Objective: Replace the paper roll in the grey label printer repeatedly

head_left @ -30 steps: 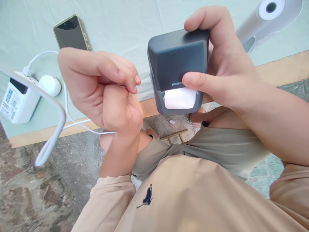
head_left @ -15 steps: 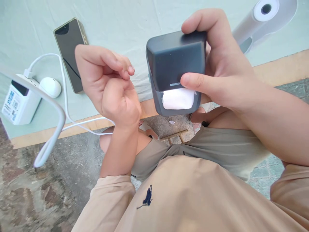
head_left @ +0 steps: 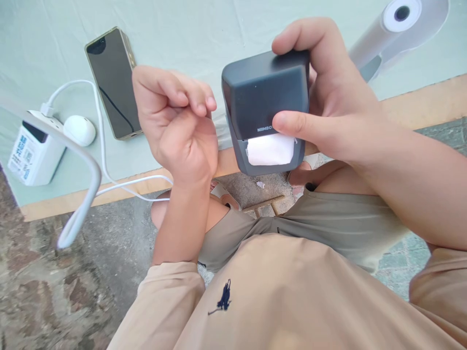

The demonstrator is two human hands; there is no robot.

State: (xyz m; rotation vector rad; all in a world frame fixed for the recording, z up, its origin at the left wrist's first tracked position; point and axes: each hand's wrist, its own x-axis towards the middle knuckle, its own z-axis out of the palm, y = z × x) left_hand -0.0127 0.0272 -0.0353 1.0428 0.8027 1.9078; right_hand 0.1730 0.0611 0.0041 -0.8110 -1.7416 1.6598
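Note:
In my right hand is a dark label printer with NIIMBOT lettering partly covered by my thumb. My thumb presses on its front face and a finger bends over its top edge. A white label shows at the slot below the lettering. Left of the printer, and apart from it, my left hand is raised with palm toward me. Its fingers curl in over the folded thumb, whose tip is hidden, so anything held there cannot be made out.
A phone lies on the pale green cloth behind my left hand. Further left stand a white power bank with a cable and a white rounded case. A white roll lies at the upper right. A blurred white tube crosses the left foreground.
My left hand has shifted right toward the printer and its fingertips have spread slightly. The right hand and printer are almost where they were.

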